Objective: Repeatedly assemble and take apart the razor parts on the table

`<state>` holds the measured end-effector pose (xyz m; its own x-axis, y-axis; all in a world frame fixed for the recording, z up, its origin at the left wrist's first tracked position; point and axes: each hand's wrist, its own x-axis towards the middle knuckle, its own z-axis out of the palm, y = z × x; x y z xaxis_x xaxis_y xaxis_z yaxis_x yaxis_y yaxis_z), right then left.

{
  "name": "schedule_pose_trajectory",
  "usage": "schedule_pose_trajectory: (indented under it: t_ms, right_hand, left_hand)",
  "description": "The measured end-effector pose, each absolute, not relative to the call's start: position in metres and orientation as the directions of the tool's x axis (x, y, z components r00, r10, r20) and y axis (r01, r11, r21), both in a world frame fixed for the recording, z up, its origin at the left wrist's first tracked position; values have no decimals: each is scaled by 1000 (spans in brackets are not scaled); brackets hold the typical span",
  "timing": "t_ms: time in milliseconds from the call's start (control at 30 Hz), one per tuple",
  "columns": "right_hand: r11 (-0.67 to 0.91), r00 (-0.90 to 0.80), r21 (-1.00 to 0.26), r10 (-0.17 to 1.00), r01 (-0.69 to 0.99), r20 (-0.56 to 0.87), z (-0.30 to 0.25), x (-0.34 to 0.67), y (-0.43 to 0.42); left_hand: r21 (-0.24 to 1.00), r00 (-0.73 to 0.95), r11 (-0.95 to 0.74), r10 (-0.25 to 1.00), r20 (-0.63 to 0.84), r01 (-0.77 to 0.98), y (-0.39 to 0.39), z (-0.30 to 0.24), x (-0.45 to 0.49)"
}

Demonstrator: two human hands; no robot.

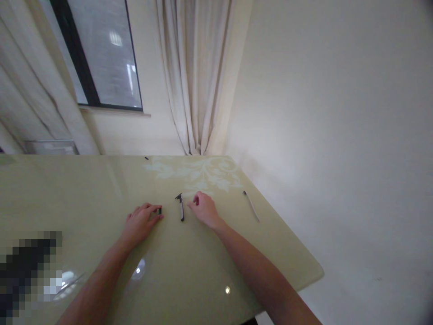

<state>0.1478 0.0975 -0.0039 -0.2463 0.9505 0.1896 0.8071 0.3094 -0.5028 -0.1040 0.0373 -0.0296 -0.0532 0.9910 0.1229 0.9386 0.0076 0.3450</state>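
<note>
My left hand [141, 225] rests on the table and pinches a small dark green object [160, 211] between thumb and fingertips; it is too small to name. To its right lies a razor [181, 210] with a grey and black handle, its head pointing away from me. Just right of the razor is my right hand [203, 208], apart from it, with thumb and fingers curled closed. Whatever is between those fingers, if anything, is hidden. Farther right, a thin white stick with a dark end [252, 206] lies near the table's slanting edge.
The glossy pale-green table [162, 280] has a white floral pattern at its far side. A tiny black piece [146, 158] lies by the back edge. A blurred dark shape [27, 266] is at the lower left. A wall [338, 135] bounds the right; curtains [196, 81] hang behind.
</note>
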Motion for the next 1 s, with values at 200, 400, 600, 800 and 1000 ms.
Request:
schedule_pose_trajectory:
  t_ms: [200,400,600,800,1000]
  right_hand:
    - [13,74,-304,959,953,273,14,296,92]
    - [-58,121,-312,975,948,185,-2,337,83]
    - [266,-217,-385,962,884,168,-10,244,85]
    - [363,-313,-386,931,848,188,-5,151,94]
    - [343,-288,-442,939,829,187,-12,148,91]
  left_hand:
    - [355,-71,23,990,123,935,40,-34,-106]
    - [382,-61,2,988,144,924,40,-39,-112]
    - [233,-69,-5,950,306,972,24,-27,-79]
    - [262,112,-194,948,297,945,10,-20,-31]
    - [343,140,-236,949,281,909,9,-25,-34]
